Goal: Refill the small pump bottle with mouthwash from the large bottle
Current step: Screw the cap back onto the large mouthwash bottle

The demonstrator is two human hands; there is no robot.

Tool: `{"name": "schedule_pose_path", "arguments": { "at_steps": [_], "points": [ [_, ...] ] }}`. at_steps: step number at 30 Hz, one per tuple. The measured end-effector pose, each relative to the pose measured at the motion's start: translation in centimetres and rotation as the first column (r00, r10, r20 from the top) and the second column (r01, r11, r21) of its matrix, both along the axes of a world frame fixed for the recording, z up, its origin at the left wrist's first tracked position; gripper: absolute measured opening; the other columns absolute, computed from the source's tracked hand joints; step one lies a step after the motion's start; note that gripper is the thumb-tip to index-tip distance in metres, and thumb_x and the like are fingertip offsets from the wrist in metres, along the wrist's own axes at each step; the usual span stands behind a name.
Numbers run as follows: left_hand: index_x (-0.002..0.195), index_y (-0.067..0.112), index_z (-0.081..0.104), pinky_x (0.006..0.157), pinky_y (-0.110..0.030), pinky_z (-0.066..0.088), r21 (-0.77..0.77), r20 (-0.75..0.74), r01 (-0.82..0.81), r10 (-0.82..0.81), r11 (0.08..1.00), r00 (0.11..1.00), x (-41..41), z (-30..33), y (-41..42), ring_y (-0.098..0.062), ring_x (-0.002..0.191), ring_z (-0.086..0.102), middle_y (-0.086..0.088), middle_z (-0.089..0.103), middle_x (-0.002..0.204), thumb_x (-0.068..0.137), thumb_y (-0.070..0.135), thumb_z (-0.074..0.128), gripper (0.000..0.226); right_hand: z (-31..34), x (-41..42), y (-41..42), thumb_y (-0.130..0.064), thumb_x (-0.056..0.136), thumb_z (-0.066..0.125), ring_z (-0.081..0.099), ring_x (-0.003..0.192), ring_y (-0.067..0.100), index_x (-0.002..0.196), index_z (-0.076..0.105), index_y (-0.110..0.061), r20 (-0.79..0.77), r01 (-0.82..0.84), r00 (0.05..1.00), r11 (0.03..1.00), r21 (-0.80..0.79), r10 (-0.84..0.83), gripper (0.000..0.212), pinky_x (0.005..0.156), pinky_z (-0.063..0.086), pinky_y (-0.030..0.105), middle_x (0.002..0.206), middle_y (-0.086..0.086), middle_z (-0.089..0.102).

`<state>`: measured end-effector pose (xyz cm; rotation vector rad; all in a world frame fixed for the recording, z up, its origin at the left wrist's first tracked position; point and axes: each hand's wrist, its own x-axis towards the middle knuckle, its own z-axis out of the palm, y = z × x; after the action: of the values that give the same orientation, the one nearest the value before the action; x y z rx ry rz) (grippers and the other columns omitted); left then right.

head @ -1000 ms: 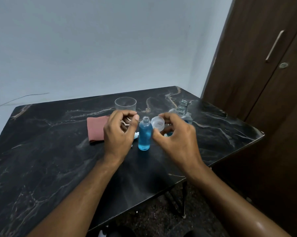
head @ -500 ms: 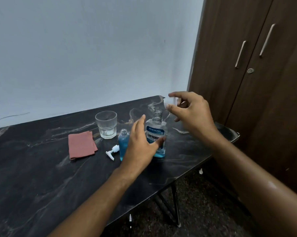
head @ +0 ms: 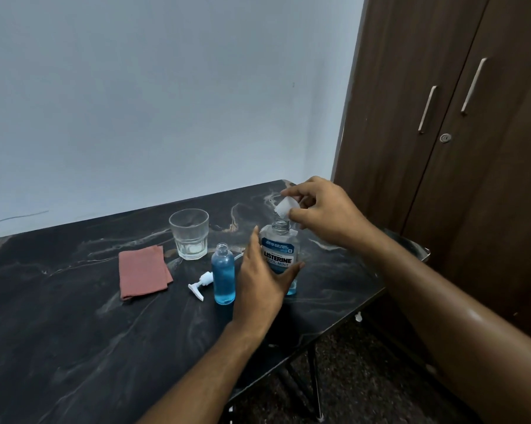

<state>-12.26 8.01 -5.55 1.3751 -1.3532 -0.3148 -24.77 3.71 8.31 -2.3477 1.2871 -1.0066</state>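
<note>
Right hand (head: 325,209) lowered, fingers pinching cap (head: 285,206) above large bottle (head: 279,252), left hand (head: 262,283) fingers spread beside it

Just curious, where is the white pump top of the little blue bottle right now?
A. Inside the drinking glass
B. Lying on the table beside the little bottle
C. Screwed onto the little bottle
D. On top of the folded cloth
B: the pump top lies on the dark table, just left of the small bottle, whose neck stands open.
</note>
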Motion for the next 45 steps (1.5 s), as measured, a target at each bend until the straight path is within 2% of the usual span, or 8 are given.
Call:
{"name": "schedule_pose_path", "arguments": {
  "at_steps": [5,12,19,27,31,36,40,45],
  "points": [
    [0.151,0.022,0.038,0.103,-0.039,0.052,0.000,-0.003,-0.031,0.031,1.000,1.000,0.0,-0.5,-0.5,-0.016,0.129,0.058,-0.001,0.061,0.139,0.075,0.056,0.080,0.093,0.8,-0.2,-0.5,-0.012,0.091,0.069,0.064,0.088,0.010,0.129,0.070,-0.023,-0.078,-0.096,0.992,0.994,0.057,0.100,0.039,0.085,0.060,0.040,0.108,-0.003,0.059],
    [0.142,0.025,0.046,0.097,-0.035,0.056,-0.031,-0.036,-0.006,0.005,1.000,0.999,0.1,-0.7,-0.7,-0.009,0.119,0.063,0.006,0.066,0.128,0.075,0.051,0.083,0.081,2.5,-0.2,-0.8,-0.014,0.094,0.070,0.059,0.089,0.002,0.131,0.068,-0.027,-0.370,-0.147,0.916,0.988,0.041,0.152,0.040,0.072,0.045,0.015,0.109,-0.012,0.061],
    [0.140,0.026,0.048,0.095,-0.024,0.055,-0.051,-0.039,0.002,-0.004,0.999,0.999,0.1,-0.6,-0.6,-0.005,0.116,0.062,0.008,0.067,0.126,0.074,0.054,0.084,0.080,2.8,0.5,-1.1,-0.036,0.085,0.079,0.064,0.076,0.005,0.100,0.079,-0.016,-0.398,-0.065,0.915,0.998,0.010,0.064,0.025,0.060,0.047,0.020,0.092,-0.004,0.075],
    [0.142,0.023,0.046,0.099,-0.029,0.055,-0.054,-0.047,0.012,-0.014,0.998,0.999,0.2,-0.6,-0.5,-0.006,0.121,0.061,0.007,0.065,0.130,0.074,0.060,0.081,0.085,1.8,1.9,0.0,-0.083,0.080,0.045,0.046,0.051,0.013,0.057,0.049,-0.013,-0.573,0.132,0.789,0.972,-0.196,-0.223,0.073,0.050,0.035,0.028,0.057,-0.001,0.051],
    [0.143,0.022,0.046,0.099,-0.029,0.055,-0.060,-0.049,-0.002,-0.001,0.998,0.999,0.2,-0.7,-0.5,-0.006,0.120,0.061,0.007,0.065,0.130,0.075,0.050,0.085,0.083,2.2,1.2,0.0,-0.090,0.067,0.034,0.047,0.050,0.013,0.061,0.053,-0.012,-0.459,0.161,0.859,0.970,-0.181,-0.229,0.081,0.050,0.040,0.029,0.057,0.001,0.052],
    [0.138,0.028,0.049,0.093,-0.024,0.057,-0.071,-0.056,0.017,-0.021,0.997,0.998,0.2,-0.6,-0.7,-0.002,0.113,0.064,0.010,0.068,0.124,0.073,0.057,0.084,0.080,2.6,0.4,-0.3,-0.062,0.074,0.076,0.065,0.086,0.008,0.119,0.067,-0.025,-0.235,-0.012,0.972,1.000,-0.007,0.010,0.059,0.069,0.055,0.025,0.099,-0.007,0.068],
    [0.145,0.022,0.044,0.093,-0.005,0.048,-0.053,-0.071,0.030,-0.034,0.998,0.997,0.3,-0.5,-0.4,-0.001,0.119,0.060,0.008,0.063,0.132,0.071,0.057,0.085,0.092,1.4,0.1,-0.2,-0.043,0.074,0.085,0.063,0.089,0.008,0.128,0.059,-0.020,-0.209,0.000,0.977,0.990,0.139,0.029,0.064,0.070,0.054,0.024,0.104,-0.006,0.065],
    [0.146,0.020,0.040,0.101,-0.032,0.055,-0.027,-0.043,0.018,-0.019,0.999,0.999,0.4,-0.8,-0.6,-0.012,0.124,0.061,0.002,0.063,0.134,0.072,0.049,0.085,0.091,-2.5,0.0,-0.3,-0.026,0.069,0.092,0.068,0.090,0.013,0.117,0.058,-0.020,-0.146,-0.041,0.984,0.937,0.348,0.097,0.059,0.069,0.057,0.028,0.102,-0.005,0.069]
  ]
}}
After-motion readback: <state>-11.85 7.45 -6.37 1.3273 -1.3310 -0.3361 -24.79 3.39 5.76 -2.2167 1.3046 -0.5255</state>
